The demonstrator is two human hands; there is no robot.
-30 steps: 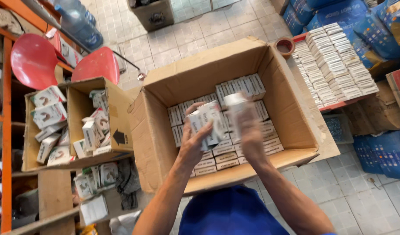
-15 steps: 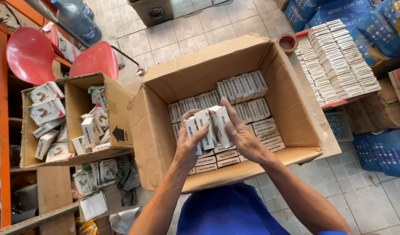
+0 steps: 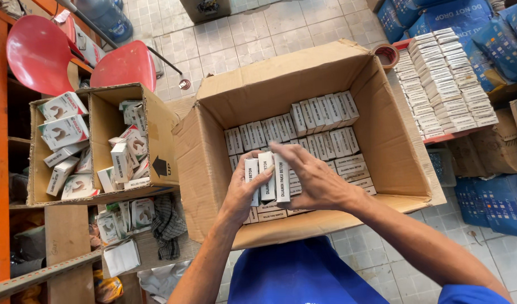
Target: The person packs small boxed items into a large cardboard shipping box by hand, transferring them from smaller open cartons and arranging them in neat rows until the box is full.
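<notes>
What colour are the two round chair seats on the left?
Red chair seats, clearest in the head view, beside the orange shelf frame.

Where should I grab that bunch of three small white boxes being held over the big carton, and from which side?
Probably by the two outer faces of the bunch of three small white boxes, squeezing inward. They stand on edge, side by side, so pressure across the row keeps them together. Come from above: the left hand and right hand already flank them there, and the big carton walls and packed boxes block the sides.
</notes>
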